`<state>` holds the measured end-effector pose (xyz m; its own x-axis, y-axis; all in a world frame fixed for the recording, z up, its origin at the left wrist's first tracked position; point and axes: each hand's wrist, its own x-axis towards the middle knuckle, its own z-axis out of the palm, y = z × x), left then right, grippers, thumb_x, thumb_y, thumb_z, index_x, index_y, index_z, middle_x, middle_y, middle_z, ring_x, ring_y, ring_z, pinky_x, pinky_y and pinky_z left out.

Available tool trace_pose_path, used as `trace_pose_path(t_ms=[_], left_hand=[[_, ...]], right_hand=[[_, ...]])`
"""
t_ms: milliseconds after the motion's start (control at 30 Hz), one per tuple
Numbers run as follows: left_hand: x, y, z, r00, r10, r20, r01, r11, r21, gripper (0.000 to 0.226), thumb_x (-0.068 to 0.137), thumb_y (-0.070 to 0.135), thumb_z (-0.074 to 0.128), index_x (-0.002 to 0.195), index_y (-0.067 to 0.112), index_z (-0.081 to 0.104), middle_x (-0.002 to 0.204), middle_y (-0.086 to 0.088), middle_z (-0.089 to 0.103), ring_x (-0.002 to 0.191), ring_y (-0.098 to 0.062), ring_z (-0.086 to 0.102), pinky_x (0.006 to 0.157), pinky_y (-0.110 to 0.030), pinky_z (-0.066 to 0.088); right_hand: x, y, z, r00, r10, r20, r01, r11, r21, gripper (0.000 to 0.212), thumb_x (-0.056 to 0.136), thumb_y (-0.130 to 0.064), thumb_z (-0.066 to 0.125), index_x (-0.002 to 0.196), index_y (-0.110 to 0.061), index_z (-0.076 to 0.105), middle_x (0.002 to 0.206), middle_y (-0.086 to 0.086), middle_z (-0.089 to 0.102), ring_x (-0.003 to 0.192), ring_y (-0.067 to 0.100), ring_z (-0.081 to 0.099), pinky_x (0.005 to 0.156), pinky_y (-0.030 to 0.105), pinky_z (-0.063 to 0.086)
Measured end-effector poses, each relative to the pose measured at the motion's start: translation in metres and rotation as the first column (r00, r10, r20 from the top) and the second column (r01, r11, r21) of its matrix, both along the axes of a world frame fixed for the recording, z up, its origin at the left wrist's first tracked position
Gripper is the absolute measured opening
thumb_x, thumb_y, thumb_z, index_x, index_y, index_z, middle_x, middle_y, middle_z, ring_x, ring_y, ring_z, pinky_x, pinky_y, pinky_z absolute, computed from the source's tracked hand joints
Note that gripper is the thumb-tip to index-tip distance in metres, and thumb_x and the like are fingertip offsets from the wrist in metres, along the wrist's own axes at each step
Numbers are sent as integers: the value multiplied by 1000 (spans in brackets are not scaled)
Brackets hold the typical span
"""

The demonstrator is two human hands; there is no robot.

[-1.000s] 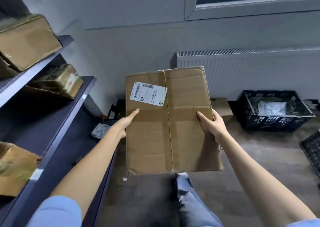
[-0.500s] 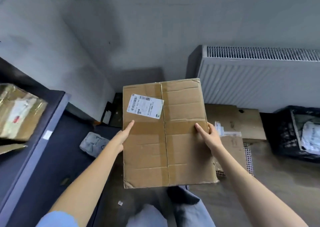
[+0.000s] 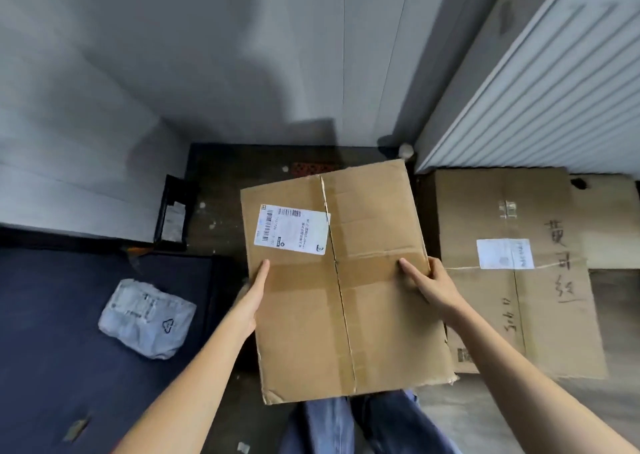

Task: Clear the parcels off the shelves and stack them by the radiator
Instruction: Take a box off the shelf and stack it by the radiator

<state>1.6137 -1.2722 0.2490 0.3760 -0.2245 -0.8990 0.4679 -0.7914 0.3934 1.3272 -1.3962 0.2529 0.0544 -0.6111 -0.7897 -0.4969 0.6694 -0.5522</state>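
Both hands, left (image 3: 250, 301) and right (image 3: 431, 285), are gripping the box (image 3: 341, 280) by its side edges, thumbs on top, holding it above the floor beside the radiator (image 3: 540, 82). Best lowering it level onto the flat carton (image 3: 516, 273), edges squared.

a: what's different from a second ago?
b: the view has tipped down; the shelves and black crate have gone, and the radiator (image 3: 540, 82) now fills the upper right.
a: and the box (image 3: 341, 280)?
b: carried lower and nearer the corner, now beside a flat carton (image 3: 519, 280) on the floor that was mostly hidden.
a: grip changed?
b: hard to say; the left hand (image 3: 251, 301) and right hand (image 3: 429, 283) look the same.
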Motion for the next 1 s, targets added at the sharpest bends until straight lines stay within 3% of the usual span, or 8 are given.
trace_pose_path(t_ms=[67, 233, 367, 433, 500, 700, 800, 1000], left_hand=[[0, -18, -45, 999, -31, 24, 31, 999, -22, 56, 84, 57, 54, 133, 31, 49, 118, 9, 60, 86, -6, 59, 66, -21, 47], [-8, -69, -147, 995, -100, -8, 98, 989, -108, 40, 89, 39, 59, 127, 27, 54, 120, 3, 65, 94, -11, 64, 74, -24, 51], [-26, -114, -214, 974, -225, 4, 220, 951, -218, 43, 94, 29, 53, 136, 27, 45, 136, 4, 54, 120, -14, 54, 104, -31, 42], [-36, -126, -233, 959, -283, 20, 279, 930, -240, 47, 96, 27, 49, 142, 27, 36, 141, 4, 49, 127, -15, 48, 112, -35, 36], [-42, -132, -238, 945, -323, 51, 326, 916, -234, 49, 98, 27, 47, 144, 25, 31, 143, 4, 46, 130, -15, 45, 113, -32, 32], [-41, -139, -182, 884, -462, 71, 467, 865, -182, 56, 99, 19, 43, 150, 20, 21, 149, 1, 38, 134, -14, 39, 106, -20, 29], [-37, -131, -123, 818, -575, 16, 570, 808, -148, 53, 99, 13, 42, 149, 15, 24, 145, -9, 43, 130, -20, 45, 96, -19, 37], [2, -123, 43, 721, -691, -47, 690, 723, -39, 46, 100, 28, 38, 145, 21, 33, 126, -10, 53, 114, -24, 53, 97, -36, 40]], right_hand=[[-3, -10, -46, 999, -24, -30, 25, 1000, 9, 63, 80, -49, 65, 129, -16, 44, 101, -5, 58, 79, 1, 56, 67, 22, 44], [-20, -53, -140, 994, -74, -78, 72, 997, -25, 55, 84, -45, 63, 127, -14, 47, 104, 1, 61, 79, 8, 58, 52, 17, 44], [-34, -80, -195, 979, -90, -182, 72, 992, -104, 35, 88, -26, 60, 117, -8, 52, 80, 2, 59, 68, 17, 55, 58, 26, 45], [-37, -85, -208, 969, -80, -234, 49, 990, -135, 21, 84, -13, 58, 103, -5, 52, 89, 16, 65, 80, 28, 59, 75, 42, 50], [-36, -85, -209, 949, -50, -310, -3, 986, -169, 15, 81, -9, 59, 94, -8, 52, 92, 21, 63, 89, 33, 60, 81, 44, 47], [2, -75, -158, 928, 80, -365, -174, 957, -232, 47, 90, -6, 50, 136, -5, 44, 136, 17, 52, 126, 30, 48, 101, 33, 38], [27, -65, -107, 930, 164, -328, -238, 951, -199, 44, 90, -7, 49, 134, -7, 46, 132, 18, 54, 123, 29, 50, 101, 34, 39], [84, -54, 46, 917, 304, -259, -350, 924, -156, 39, 91, -10, 47, 130, -8, 51, 127, 16, 60, 116, 29, 56, 93, 29, 42]])
